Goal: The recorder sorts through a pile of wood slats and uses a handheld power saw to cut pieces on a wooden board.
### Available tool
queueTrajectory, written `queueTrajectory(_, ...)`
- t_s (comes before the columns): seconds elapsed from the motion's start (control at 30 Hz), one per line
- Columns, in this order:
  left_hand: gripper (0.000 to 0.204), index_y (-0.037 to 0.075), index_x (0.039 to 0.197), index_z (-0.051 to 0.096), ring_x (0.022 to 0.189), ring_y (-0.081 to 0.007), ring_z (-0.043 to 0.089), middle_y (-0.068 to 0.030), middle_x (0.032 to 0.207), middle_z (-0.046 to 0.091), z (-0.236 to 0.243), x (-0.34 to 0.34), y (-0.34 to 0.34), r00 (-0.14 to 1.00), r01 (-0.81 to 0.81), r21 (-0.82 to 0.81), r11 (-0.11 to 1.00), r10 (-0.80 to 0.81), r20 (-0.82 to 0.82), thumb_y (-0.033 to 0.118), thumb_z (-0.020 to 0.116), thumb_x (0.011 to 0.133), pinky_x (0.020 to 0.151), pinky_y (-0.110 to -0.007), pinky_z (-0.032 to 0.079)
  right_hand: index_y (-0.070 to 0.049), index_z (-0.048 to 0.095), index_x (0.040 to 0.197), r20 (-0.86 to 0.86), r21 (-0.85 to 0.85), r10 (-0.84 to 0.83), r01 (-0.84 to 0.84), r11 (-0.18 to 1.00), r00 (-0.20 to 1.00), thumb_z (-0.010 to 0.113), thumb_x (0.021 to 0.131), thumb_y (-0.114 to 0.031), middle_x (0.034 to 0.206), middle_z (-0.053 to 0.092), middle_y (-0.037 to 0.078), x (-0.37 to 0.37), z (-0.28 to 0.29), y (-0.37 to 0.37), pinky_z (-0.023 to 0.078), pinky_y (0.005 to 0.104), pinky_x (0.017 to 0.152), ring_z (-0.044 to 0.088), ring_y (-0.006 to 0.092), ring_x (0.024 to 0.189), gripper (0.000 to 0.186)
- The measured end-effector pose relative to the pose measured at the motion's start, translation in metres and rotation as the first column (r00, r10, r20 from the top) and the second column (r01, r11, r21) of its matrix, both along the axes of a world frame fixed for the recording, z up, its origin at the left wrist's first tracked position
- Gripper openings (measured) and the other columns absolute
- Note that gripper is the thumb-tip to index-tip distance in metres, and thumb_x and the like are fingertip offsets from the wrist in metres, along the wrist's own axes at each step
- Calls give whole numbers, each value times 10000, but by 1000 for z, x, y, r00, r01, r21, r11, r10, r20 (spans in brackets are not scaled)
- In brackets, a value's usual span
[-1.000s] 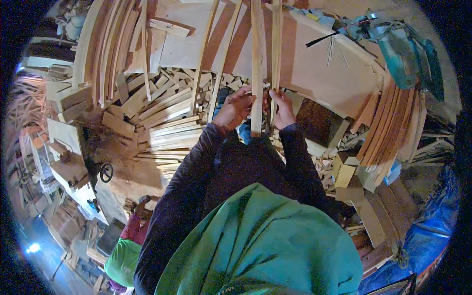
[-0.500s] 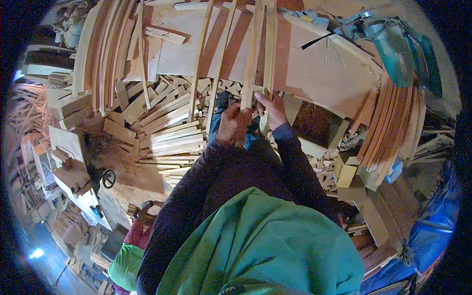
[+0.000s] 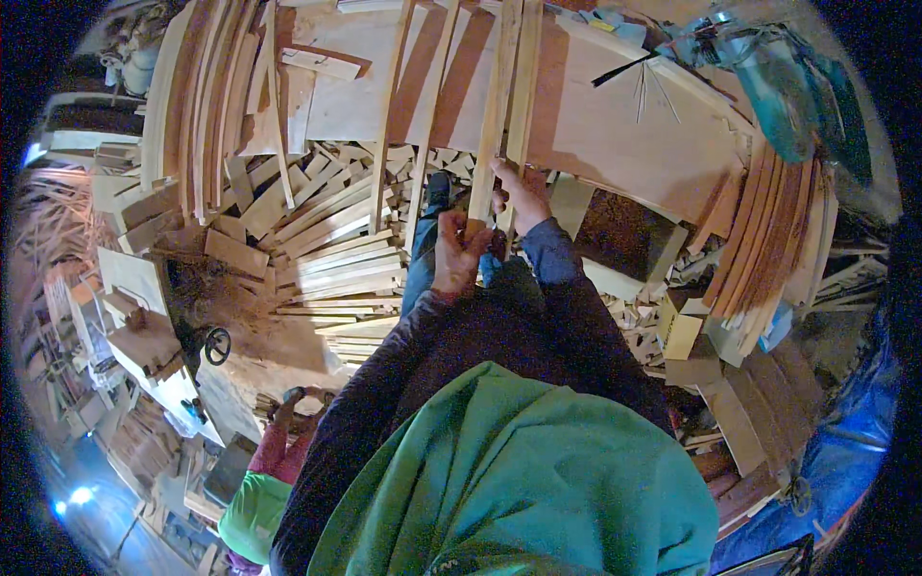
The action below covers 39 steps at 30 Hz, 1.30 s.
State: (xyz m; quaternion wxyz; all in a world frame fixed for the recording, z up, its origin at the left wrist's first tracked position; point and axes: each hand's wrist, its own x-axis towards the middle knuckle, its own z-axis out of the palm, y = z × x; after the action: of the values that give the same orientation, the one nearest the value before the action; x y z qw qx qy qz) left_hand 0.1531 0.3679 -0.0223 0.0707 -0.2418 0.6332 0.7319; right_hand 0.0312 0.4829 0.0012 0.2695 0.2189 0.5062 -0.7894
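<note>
Two long pale wooden strips run side by side from the workbench toward me. My left hand [image 3: 460,253] is closed around the near end of the left wooden strip [image 3: 492,134]. Slightly farther out, my right hand [image 3: 524,197] is closed on the right wooden strip [image 3: 521,101], its thumb by the gap between the two. Part of that strip's near end is hidden behind the hand. The strips' far parts lie across the pale workbench top [image 3: 605,120].
More strips [image 3: 434,106] overhang the bench to the left. Below lies a heap of wood offcuts [image 3: 331,259]. Stacked boards stand at left [image 3: 206,106] and right [image 3: 768,235]. A teal power tool [image 3: 768,91] sits at the far right. Another person in a green top [image 3: 254,518] is at lower left.
The left strip's near end, which stuck out below my left hand, is now at the hand. My right hand has moved slightly farther away. The two strips now lie closer together.
</note>
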Motion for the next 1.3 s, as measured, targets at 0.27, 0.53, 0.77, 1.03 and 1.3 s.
queueTrajectory(0.27,242,24,1039,481,648,-114,540,-49,813,567,34,-15,-2,1000,10,-14,1000,-10,5,100,651,885,566,-268,476,-134,626,979,59,-82,15,-10,997,998,686,877,-381,814,588,-24,-2,1,22,384,254,438,519,92,599,274)
queueTrajectory(0.53,292,44,990,578,778,-162,588,-75,950,644,45,-36,-6,989,39,627,778,-118,85,325,498,985,700,-285,481,-74,588,920,154,-112,51,-34,993,987,620,928,-316,609,515,23,-2,20,33,406,276,421,506,137,492,243)
queueTrajectory(0.77,293,68,1121,584,805,-141,590,-49,973,652,61,-40,-11,991,46,709,704,-120,55,295,464,980,730,-297,491,-10,619,872,10,-158,51,-48,986,999,576,951,-310,570,476,6,1,6,29,403,276,450,475,108,487,314)
queueTrajectory(1.03,420,-28,1308,473,973,-223,619,-115,1127,618,43,-40,-20,980,108,785,610,-197,19,245,377,1004,863,-360,506,-155,608,1059,90,-145,155,-141,979,984,652,853,-521,648,445,-5,3,13,33,455,330,423,515,166,511,422)
queueTrajectory(1.3,366,-37,1262,501,974,-237,634,-136,1099,633,53,-43,-20,986,104,822,560,-168,-11,201,381,1012,895,-362,519,-61,596,884,269,-224,169,-109,969,948,610,919,-358,578,459,40,3,23,34,416,349,399,499,198,453,300)
